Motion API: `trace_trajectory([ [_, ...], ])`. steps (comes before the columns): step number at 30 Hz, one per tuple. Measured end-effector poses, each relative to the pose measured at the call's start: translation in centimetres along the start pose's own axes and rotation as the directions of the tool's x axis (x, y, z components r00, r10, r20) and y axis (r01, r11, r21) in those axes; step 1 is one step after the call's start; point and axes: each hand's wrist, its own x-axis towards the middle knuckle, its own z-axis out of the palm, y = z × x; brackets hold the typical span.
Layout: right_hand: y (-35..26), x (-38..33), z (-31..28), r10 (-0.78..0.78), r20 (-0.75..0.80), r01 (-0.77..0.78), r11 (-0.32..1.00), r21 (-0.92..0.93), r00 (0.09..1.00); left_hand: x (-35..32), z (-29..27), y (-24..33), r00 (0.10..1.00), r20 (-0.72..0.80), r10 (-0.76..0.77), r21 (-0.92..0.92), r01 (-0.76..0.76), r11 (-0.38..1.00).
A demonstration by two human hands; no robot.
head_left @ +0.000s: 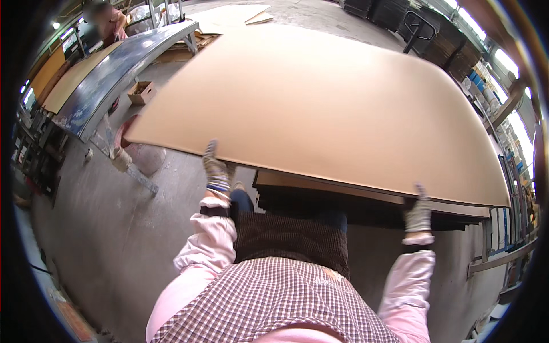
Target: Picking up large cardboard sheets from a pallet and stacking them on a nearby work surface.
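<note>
A large tan sheet (320, 108), thin and dark along its near edge, spreads out in front of me. My left hand (215, 167), in a striped knit glove, grips that near edge left of centre, thumb on top and fingers hidden beneath. Farther right, my right hand (418, 210), gloved too, holds the same edge with its thumb over the top. Below the sheet is a stack of similar sheets (366, 207) with dark edges, partly covered by it. The held sheet sticks out past the stack on the left.
At the left stands a long metal-topped table (123, 71) with another tan sheet on it; a person (108, 26) is at its far end. A small cardboard box (141, 92) and a reddish round container (143, 154) sit near its legs. A pallet-jack handle (419, 31) rises beyond the sheet.
</note>
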Motion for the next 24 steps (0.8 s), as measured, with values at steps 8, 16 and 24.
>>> trace_trajectory([
  [8,7.8,0.5,10.8,0.688,0.492,-0.515,-0.197,0.834,0.534,5.2,-12.9,-9.2,0.983,-0.17,-0.07,0.299,0.12,0.947],
  [16,18.4,-3.8,14.8,0.933,0.332,-0.716,-0.135,0.684,0.141,5.8,-18.3,-9.9,0.843,-0.522,-0.134,0.164,0.253,0.954],
  [24,27.5,-4.2,16.8,0.946,0.318,-0.893,-0.097,0.439,0.054,7.2,-18.4,-13.2,0.78,-0.623,0.059,0.608,0.435,0.665],
])
